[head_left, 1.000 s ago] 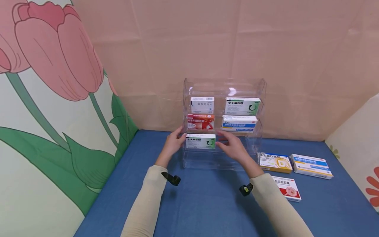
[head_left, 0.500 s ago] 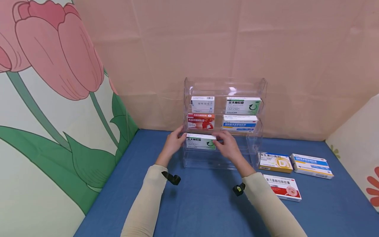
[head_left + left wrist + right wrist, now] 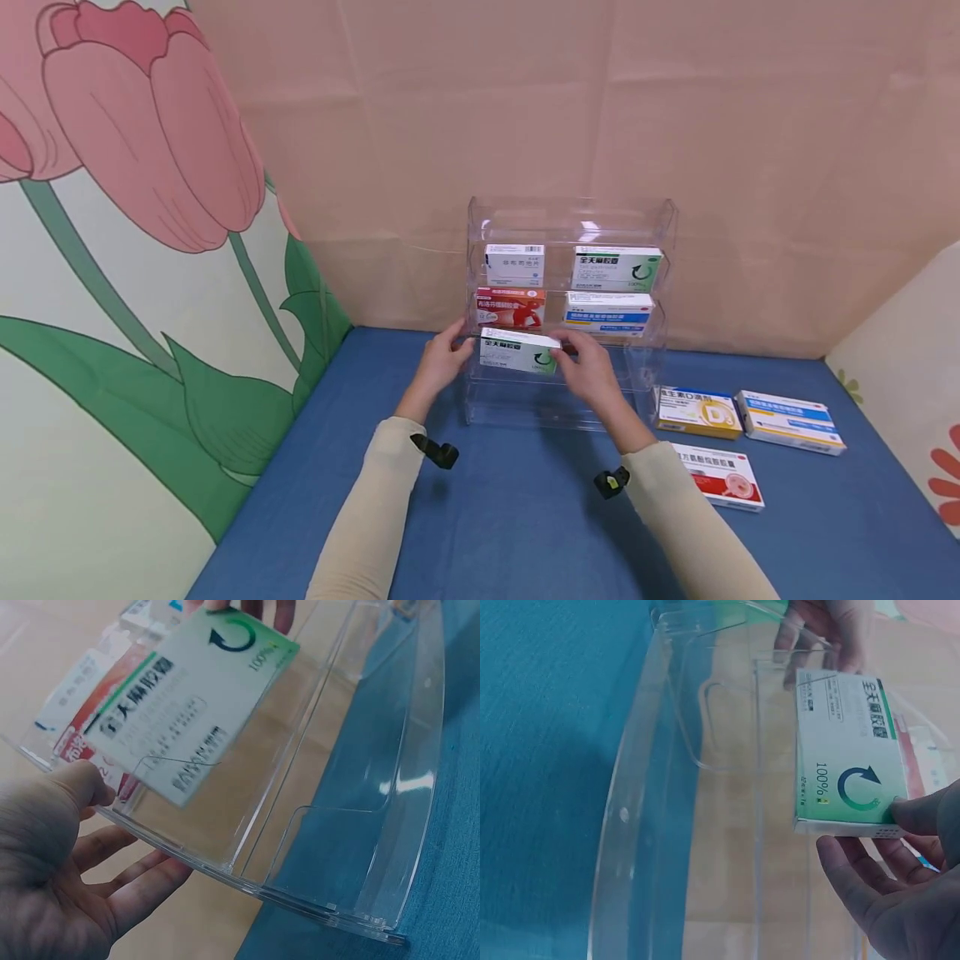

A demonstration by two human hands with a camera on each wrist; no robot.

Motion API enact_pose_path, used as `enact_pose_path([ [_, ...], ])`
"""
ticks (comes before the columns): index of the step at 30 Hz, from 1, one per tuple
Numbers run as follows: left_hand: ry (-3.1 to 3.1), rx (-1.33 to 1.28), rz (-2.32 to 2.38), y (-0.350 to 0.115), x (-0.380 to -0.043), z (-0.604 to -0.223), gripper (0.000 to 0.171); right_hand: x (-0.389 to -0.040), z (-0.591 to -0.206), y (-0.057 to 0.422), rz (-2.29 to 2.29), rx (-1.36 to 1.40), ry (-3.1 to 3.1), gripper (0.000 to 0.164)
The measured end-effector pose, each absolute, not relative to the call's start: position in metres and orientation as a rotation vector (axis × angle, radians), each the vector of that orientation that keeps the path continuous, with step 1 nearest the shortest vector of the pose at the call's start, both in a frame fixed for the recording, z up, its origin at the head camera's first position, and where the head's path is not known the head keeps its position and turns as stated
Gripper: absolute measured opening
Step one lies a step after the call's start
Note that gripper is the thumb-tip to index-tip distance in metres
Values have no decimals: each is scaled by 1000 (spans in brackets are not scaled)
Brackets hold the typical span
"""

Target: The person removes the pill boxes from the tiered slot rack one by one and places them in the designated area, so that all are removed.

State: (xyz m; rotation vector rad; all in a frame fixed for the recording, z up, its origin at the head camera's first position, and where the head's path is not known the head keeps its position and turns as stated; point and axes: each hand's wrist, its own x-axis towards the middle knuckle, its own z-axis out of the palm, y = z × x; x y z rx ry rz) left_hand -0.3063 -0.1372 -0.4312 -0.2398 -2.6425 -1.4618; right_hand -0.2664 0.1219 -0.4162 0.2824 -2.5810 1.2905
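At the clear rack (image 3: 525, 405), head view: holds green-and-white box (image 3: 516, 351) slightly tilted, below the red box (image 3: 511, 308). Left wrist view: grips the rack's side with left hand (image 3: 49, 883), seemingly for steadiness. Right wrist view: pinches one box end with right hand (image 3: 919, 911), likely leaving the other free.

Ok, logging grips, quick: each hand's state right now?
Left hand: closed, holding the clear rack by its side.
Right hand: closed, holding the green-and-white box by one end.

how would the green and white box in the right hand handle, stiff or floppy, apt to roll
The box probably feels stiff: its edges look straight where the right hand pinches it. It likely won't roll, being flat-sided. Its smooth-looking faces may let it slide.
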Motion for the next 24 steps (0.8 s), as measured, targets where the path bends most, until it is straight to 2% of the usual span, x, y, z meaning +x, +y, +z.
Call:
enact_pose_path([
  [12, -2659, -238, -1470, -140, -307, -434, 59, -242, -396, 149, 1368, 413, -2488, 32],
  [24, -2673, -252, -1468, -142, -309, -434, 60, -218, -398, 193, 1426, 326, -2593, 35],
])
